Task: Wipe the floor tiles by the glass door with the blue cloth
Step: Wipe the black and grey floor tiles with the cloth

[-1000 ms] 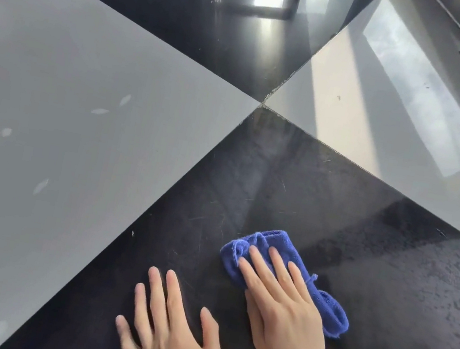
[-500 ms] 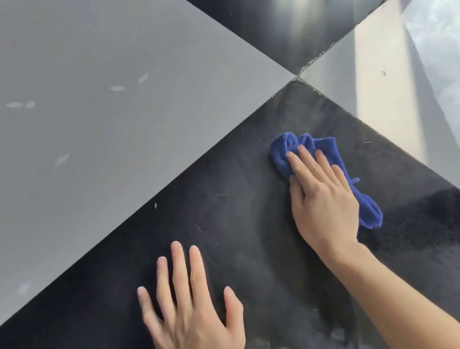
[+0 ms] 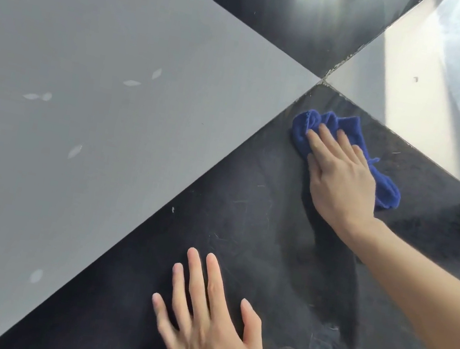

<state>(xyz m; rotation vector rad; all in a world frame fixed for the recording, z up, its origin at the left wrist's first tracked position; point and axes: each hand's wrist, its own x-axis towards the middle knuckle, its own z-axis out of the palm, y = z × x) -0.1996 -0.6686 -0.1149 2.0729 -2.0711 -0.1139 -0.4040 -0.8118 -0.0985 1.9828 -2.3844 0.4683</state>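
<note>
A bunched blue cloth lies on the glossy black floor tile, close to the tile's far corner where four tiles meet. My right hand presses flat on top of the cloth, fingers pointing toward that corner, arm stretched out from the right. My left hand rests flat on the same black tile near the bottom of the view, fingers spread, holding nothing. The black tile shows fine scratches and dull smears around my hands.
A large grey tile with small pale marks fills the left. A pale tile at the upper right reflects bright window light. Another black tile lies at the top. A chipped grout joint meets at the corner.
My right hand has slid the blue cloth away from me across the black tile, from beside my left hand up to the far corner. My left hand has stayed planted.
</note>
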